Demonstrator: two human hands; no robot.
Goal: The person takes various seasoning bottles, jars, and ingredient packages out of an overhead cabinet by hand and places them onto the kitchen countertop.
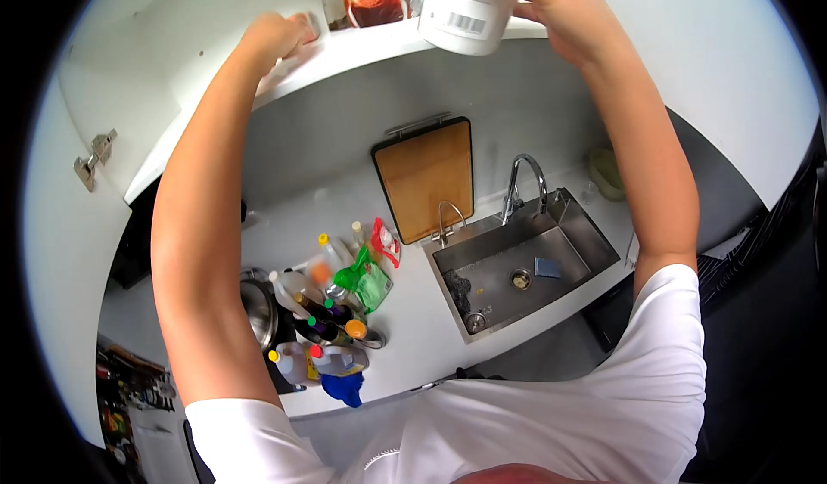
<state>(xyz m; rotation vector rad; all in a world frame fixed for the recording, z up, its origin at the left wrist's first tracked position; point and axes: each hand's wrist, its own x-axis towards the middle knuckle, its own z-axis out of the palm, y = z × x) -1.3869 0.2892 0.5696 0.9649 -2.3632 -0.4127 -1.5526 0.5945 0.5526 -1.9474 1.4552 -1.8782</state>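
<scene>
High up at the cabinet shelf, my right hand grips a white plastic canister with a barcode label. The canister's top is cut off by the frame edge. My left hand is closed at the shelf's front edge, further left. Something pale and blurred shows by its fingers, but I cannot make out what it is. Between my hands, a brown and red food pouch stands on the shelf beside a small glass jar. Clear plastic partly shows behind the canister.
Below are a steel sink with a tap, and a wooden cutting board leaning on the wall. Several bottles and a green bag crowd the counter's left. Open cabinet doors flank me, one with a hinge.
</scene>
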